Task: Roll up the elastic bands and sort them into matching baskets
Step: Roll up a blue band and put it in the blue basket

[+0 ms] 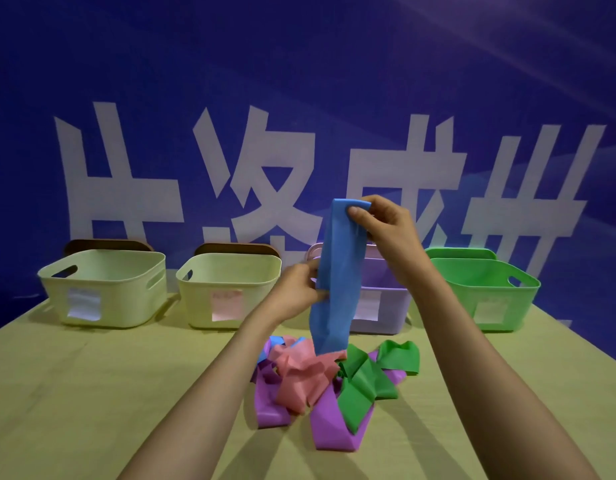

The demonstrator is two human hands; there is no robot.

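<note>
A long blue elastic band (337,271) hangs upright above the table. My right hand (386,226) pinches its top end, raised in front of the purple basket. My left hand (299,289) pinches the band's left edge lower down. The band's bottom end trails into a heap on the table made of a pink band (303,372), a purple band (329,427) and a green band (365,386). Behind stand two pale yellow baskets (102,289) (226,292), a purple basket (382,306) and a green basket (483,292), each with a paper label on its front.
The table (91,393) has a yellow-green cloth. A blue banner with large white characters (265,168) hangs close behind the baskets. Brown lids (109,244) lean behind the two yellow baskets. A scrap of blue (275,341) shows at the heap's left.
</note>
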